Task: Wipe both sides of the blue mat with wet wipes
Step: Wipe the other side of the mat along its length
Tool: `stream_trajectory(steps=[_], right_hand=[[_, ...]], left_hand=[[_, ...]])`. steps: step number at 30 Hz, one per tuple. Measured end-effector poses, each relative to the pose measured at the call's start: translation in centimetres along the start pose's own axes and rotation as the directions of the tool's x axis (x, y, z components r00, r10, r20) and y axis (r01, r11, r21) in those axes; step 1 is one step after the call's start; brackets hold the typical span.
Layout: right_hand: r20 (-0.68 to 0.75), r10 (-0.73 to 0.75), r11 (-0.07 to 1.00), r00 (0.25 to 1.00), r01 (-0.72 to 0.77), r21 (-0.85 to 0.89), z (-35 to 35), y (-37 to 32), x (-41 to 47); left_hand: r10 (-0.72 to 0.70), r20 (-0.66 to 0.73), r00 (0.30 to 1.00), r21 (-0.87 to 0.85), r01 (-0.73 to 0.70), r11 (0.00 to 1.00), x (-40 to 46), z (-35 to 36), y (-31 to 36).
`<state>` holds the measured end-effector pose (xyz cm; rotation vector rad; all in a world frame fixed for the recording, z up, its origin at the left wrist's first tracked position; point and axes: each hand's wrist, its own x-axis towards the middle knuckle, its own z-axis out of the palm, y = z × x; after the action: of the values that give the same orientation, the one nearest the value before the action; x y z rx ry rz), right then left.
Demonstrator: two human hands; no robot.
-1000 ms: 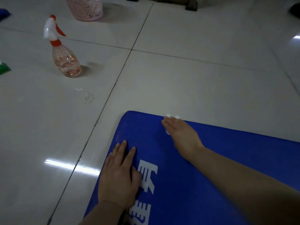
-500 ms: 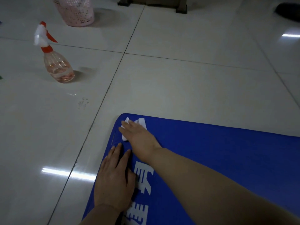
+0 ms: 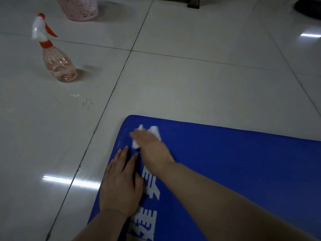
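mat work under way on the upper face only. blue mat [image 3: 234, 171] lies flat on the tiled floor [image 3: 191, 87], its rounded far-left corner in view, white printed characters running along its left side. right hand [image 3: 152, 146] lies flat on a white wet wipe [image 3: 156, 131] near that corner, fingers straight, pressing the wipe to the mat rather than curling round it. left hand [image 3: 121, 181] rests palm down on the mat just beside the left edge, fingers extended, holding nothing, apparently steadying the mat.

progress, as a judgement: one corner of the top face is being wiped; the underside looks untouched, since the mat is not turned over. how much of the top is already done cannot be told, as no wet sheen shows on the blue.

hidden or unclear: the mat runs out of frame to the right and bottom. right hand and wipe are motion-blurred. spray bottle [image 3: 55, 58] stands well apart on the floor, pink basket [image 3: 78, 7] behind it cut off at the top.
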<state>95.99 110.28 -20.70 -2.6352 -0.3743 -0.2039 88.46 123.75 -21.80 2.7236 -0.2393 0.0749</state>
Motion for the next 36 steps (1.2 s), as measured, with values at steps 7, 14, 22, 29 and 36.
stream_trajectory(steps=[7,14,22,29,36], right_hand=[[0.256,-0.124,0.943,0.959,0.194,-0.270,-4.5,4.5,-2.2],[0.089,0.323,0.936,0.942,-0.305,-0.177,-5.7,5.8,-3.1],[0.309,-0.055,0.936,0.950,0.157,-0.316,-2.2,2.1,-1.0],[0.060,0.323,0.902,0.944,-0.289,-0.320,-7.8,7.4,-4.6],[0.282,0.099,0.964,0.954,-0.022,-0.264,-2.7,0.1,-4.5]], left_hand=[[-0.012,-0.004,1.000,0.014,0.012,1.000,-0.1,-0.1,0.0],[-0.009,0.012,1.000,0.031,0.009,0.999,0.0,-0.1,0.0],[-0.005,0.008,1.000,0.030,0.005,1.000,0.1,-0.2,0.0],[-0.015,0.023,1.000,0.036,0.014,0.999,0.1,-0.2,0.0],[0.000,0.015,1.000,0.055,-0.001,0.998,0.1,-0.3,0.1]])
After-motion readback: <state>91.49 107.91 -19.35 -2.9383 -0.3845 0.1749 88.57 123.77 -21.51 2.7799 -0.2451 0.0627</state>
